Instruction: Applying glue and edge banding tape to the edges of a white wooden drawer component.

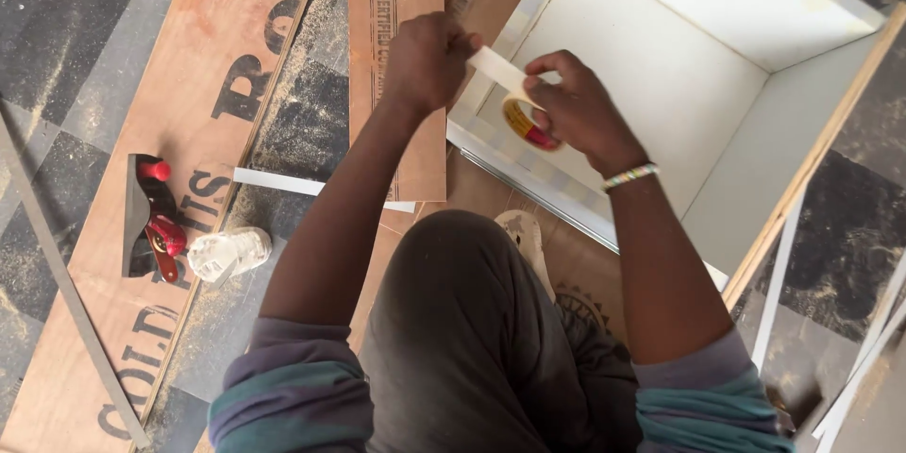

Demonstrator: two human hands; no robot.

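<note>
Left hand (427,58) fingers curled shut, pinching the free end of a pale tape strip (495,66). Right hand (571,106) fingers closed around the tape roll (525,123), over the white box's (661,75) near edge. Beyond, plywood boards (198,104) on the floor.

I see bunched purple-and-teal striped sleeves (293,387) at seven and five o'clock, dark grey trousers (472,321) between, a beaded bracelet (629,176) on my right wrist.

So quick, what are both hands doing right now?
Left hand: closed, pinching the free end of the pale masking tape strip.
Right hand: closed, holding the round tape roll with the red core.
</note>
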